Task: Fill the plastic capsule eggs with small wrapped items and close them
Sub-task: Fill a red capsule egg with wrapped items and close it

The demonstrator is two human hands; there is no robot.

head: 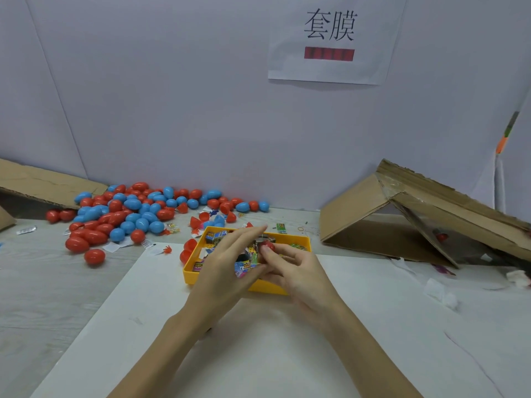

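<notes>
A yellow tray in the middle of the table holds several small wrapped items. Over the tray, my right hand pinches a red capsule egg between thumb and fingers. My left hand lies beside it with fingers stretched forward, and a colourful wrapped item shows at its thumb side; whether that hand pinches the item I cannot tell. A pile of red and blue capsule eggs lies at the back left.
A tilted cardboard box stands at the right, with a flat cardboard sheet at the far left. A white paper sheet covers the table under my arms. Loose red egg halves and scraps lie behind the tray.
</notes>
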